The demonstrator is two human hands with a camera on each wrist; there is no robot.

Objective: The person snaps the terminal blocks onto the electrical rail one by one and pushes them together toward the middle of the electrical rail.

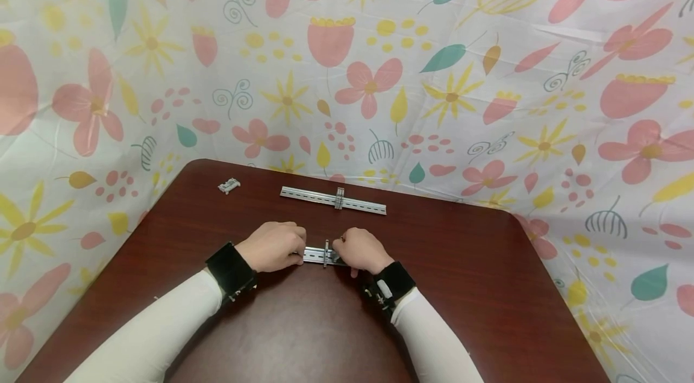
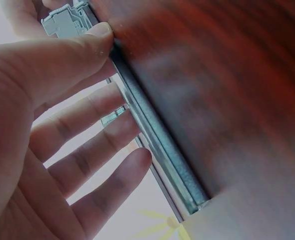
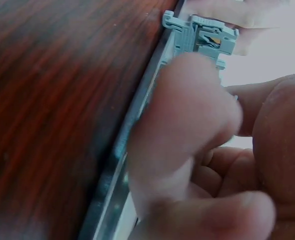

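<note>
In the head view a slotted metal DIN rail (image 1: 313,255) lies at the table's middle, with an upright grey terminal block (image 1: 326,253) on it. My left hand (image 1: 275,246) grips the rail's left part; the left wrist view shows the thumb (image 2: 95,42) on its near edge and the other fingers along the far side. My right hand (image 1: 364,249) is at the rail just right of that block, fingers curled. They pinch a small grey piece, apparently another terminal block, mostly hidden. In the right wrist view the standing block (image 3: 202,37) shows beyond the blurred fingers.
A second DIN rail (image 1: 309,195) lies farther back, bearing grey terminal blocks (image 1: 339,198). Loose grey terminal blocks (image 1: 229,185) lie at the back left of the dark red-brown table (image 1: 461,262). A flowered curtain (image 1: 379,118) hangs behind the table.
</note>
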